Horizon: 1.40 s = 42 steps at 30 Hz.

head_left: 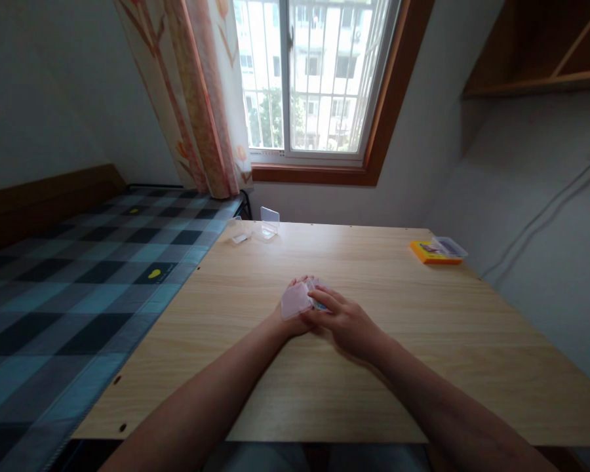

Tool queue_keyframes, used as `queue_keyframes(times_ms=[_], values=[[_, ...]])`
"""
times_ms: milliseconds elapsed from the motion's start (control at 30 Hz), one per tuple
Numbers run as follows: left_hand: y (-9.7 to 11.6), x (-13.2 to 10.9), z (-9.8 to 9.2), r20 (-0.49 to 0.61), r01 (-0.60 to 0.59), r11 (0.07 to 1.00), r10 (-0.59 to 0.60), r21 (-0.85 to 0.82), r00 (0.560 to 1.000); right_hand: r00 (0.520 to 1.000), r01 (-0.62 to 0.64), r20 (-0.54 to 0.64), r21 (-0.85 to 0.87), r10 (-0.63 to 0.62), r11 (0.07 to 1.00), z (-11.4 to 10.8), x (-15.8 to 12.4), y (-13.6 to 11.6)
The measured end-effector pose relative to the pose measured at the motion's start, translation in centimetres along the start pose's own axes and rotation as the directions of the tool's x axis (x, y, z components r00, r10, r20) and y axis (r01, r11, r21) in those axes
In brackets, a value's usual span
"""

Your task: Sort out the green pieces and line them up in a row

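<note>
Over the middle of the wooden table (373,387), a small clear plastic box (295,300) lies in my left hand (299,325), its lid swung open toward the left. The fingers of my left hand curl up around the box from below and behind. My right hand (347,321) rests over the box's right part, its fingers bent onto it. Something bluish shows inside the box under these fingers, too covered to name. Whether my right fingertips grip the contents or the box itself is hidden.
Two open clear plastic boxes, a left one (236,233) and a right one (269,226), stand at the table's far left corner. A yellow-orange box (435,254) with a clear case (450,247) on it lies far right. A checked bed (103,282) borders the left edge.
</note>
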State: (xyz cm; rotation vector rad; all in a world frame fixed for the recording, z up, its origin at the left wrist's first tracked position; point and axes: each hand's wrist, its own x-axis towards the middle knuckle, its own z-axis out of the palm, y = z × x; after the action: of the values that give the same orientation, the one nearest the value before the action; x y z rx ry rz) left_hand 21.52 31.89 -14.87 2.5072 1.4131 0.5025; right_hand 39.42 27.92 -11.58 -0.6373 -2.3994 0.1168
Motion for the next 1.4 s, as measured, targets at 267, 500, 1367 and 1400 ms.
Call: queue_keyframes(times_ms=[267,500,1367,1400], values=[[0.7,-0.2,-2.1,0.022,0.084,0.996,-0.085,0.033,0.996,0.831,-0.317,-0.337,0.365,0.442,0.875,-1.6,-1.1,3.4],[0.5,-0.1,-2.0,0.0,0.097,0.995,-0.097,0.007,0.995,0.794,-0.291,-0.346,0.506,0.501,0.812,-2.0,-1.6,4.5],[-2.5,-1.0,-8.7,-0.43,0.223,0.95,-0.112,0.217,0.896,0.84,-0.261,-0.29,0.524,0.459,0.811,-1.3,-1.8,4.7],[-3.9,-1.1,-9.3,-0.464,0.327,0.923,-0.203,0.203,0.862,0.823,-0.277,-0.32,0.495,0.47,0.823,-1.3,-1.9,5.2]])
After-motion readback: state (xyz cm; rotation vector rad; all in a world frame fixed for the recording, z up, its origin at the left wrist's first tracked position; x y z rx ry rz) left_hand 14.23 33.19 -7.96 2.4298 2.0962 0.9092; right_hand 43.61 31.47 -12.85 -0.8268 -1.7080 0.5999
